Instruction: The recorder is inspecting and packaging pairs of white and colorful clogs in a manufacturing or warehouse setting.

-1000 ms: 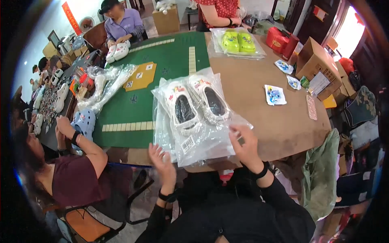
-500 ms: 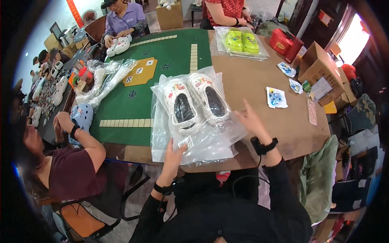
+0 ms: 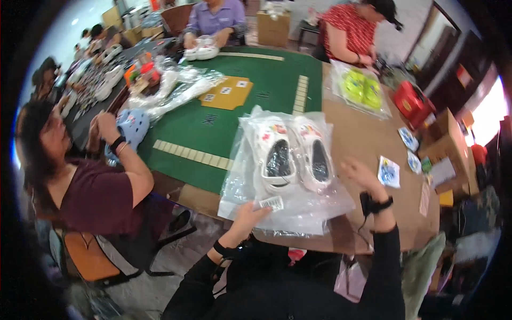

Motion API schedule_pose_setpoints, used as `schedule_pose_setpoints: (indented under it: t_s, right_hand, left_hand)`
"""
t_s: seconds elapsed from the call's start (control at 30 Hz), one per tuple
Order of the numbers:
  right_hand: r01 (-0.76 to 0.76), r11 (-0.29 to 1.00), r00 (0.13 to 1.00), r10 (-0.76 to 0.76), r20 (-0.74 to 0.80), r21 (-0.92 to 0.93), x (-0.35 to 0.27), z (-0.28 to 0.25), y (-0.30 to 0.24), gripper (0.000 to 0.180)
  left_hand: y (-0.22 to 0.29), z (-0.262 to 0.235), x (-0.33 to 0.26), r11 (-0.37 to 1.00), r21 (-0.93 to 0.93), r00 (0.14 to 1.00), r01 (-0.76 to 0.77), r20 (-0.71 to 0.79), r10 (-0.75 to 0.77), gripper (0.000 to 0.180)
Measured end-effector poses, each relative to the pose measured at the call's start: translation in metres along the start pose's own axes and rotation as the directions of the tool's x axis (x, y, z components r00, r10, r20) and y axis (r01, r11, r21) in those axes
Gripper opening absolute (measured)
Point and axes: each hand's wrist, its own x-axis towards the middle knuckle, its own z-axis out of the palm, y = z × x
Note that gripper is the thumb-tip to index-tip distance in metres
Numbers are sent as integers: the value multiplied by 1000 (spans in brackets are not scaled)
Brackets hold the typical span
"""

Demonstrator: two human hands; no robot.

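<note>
A pair of white clogs (image 3: 279,160) with colourful charms lies side by side inside a clear plastic bag (image 3: 298,215) on the table's near edge. My left hand (image 3: 246,220) grips the bag's near left edge, its thumb on top beside a small barcode label (image 3: 271,203). The fingers under the plastic are hidden. Just right of the bag, my right hand (image 3: 367,177) hovers over the brown tabletop with its fingers apart and slightly bent. Nothing shows in it, though it is a little blurred.
Bagged lime-green clogs (image 3: 362,88) lie at the far right, near small printed packets (image 3: 389,172) and a cardboard box (image 3: 445,152). A green mat (image 3: 186,133) with tile rows covers the table's left. At left, a co-worker handles a blue clog (image 3: 133,125); others sit across.
The whole view has swung, so the table and bag appear farther right. My right hand's outstretched index finger has bent in. My left hand keeps its hold on the bag.
</note>
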Motion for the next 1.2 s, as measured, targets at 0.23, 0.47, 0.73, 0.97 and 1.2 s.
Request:
schedule_pose_setpoints:
  t_s: [0.23, 0.47, 0.73, 0.97, 1.2]
  right_hand:
    - [199, 903, 912, -312, -266, -380, -70, 41, 10, 44]
    - [-321, 855, 856, 78, 512, 407, -106, 70, -22, 28]
    - [-221, 890, 854, -22, 520, 399, -93, 113, -9, 59]
    - [-339, 760, 814, -59, 578, 555, -104, 115, 5, 57]
    - [-197, 259, 980, 25, 198, 945, -101, 137, 11, 50]
  left_hand:
    - [-9, 15, 3, 891, 335, 940, -307, -39, 339, 29]
    - [5, 19, 2, 817, 446, 917, -365, 23, 398, 23]
    - [20, 45, 1, 765, 227, 794, -602, 266, 546, 23]
    - [12, 64, -4, 682, 160, 699, -714, 228, 678, 23]
    - [14, 72, -5, 673, 183, 683, -716, 379, 624, 23]
